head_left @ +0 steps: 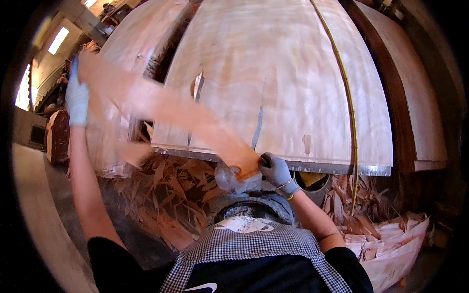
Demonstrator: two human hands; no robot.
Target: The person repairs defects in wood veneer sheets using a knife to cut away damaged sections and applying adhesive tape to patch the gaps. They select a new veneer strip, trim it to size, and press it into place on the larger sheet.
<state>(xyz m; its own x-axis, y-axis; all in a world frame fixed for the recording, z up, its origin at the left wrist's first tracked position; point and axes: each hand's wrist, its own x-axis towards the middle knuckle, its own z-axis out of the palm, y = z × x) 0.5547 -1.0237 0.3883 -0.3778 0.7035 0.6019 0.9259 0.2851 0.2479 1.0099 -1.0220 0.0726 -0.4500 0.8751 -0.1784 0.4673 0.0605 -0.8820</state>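
A long strip of thin wood veneer (185, 117) stretches slantwise across the front left of the work surface, its far part smeared by motion. My left hand (77, 100), in a pale glove, is raised at the far left with the strip's upper end at its fingers. Close to my body, my right hand (277, 172) in a grey glove pinches the strip's lower end. Beneath both lies a broad sheet of pale veneer (288, 88) with dark splits near its front edge. A thin yellow-brown stick or cord (342, 73) runs lengthwise over its right side.
More veneer stacks stand at the left (132, 39) and right (410, 83). Torn veneer scraps (166, 195) pile under the front edge, with a bundle of scraps (391, 244) at lower right. A round container (312, 180) sits beside my right wrist. Clear plastic (229, 179) bunches at my waist.
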